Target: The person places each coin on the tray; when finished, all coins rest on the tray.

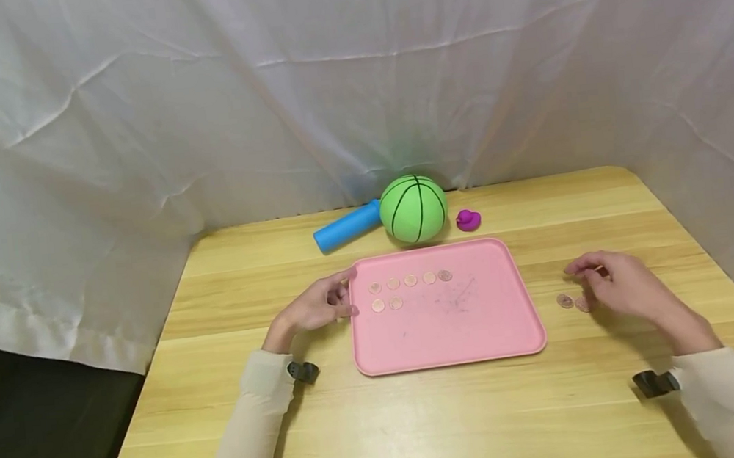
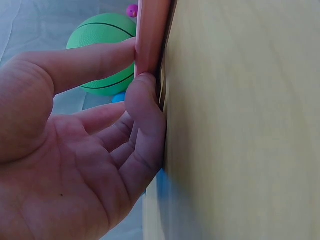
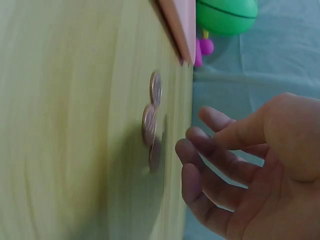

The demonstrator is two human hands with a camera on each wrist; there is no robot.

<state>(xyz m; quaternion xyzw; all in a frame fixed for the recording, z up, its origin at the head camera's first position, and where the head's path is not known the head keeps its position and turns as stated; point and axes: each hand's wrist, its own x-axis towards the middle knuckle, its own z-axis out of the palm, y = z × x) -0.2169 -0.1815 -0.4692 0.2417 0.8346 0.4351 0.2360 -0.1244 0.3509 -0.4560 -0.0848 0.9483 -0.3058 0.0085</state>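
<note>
A pink tray (image 1: 457,338) lies on the table, with copper-coloured coins (image 1: 410,280) in a row of several and a second row of two. My left hand (image 1: 321,301) pinches the tray's left rim. In the left wrist view the thumb lies against the tray wall (image 2: 151,37), with a curled finger at its lower edge. My right hand (image 1: 625,285) hovers right of the tray, fingers loosely bent, no coin showing between them. Below it lie three touching coins (image 3: 149,125) on the tabletop; the head view shows two, the hand covering the rest.
Behind the tray sit a green ball (image 1: 414,210) with black lines, a blue cylinder (image 1: 348,228) touching its left side, and a small purple rubber duck (image 1: 469,220) on the right. Pale curtains (image 1: 354,97) hang around the wooden table (image 1: 387,433).
</note>
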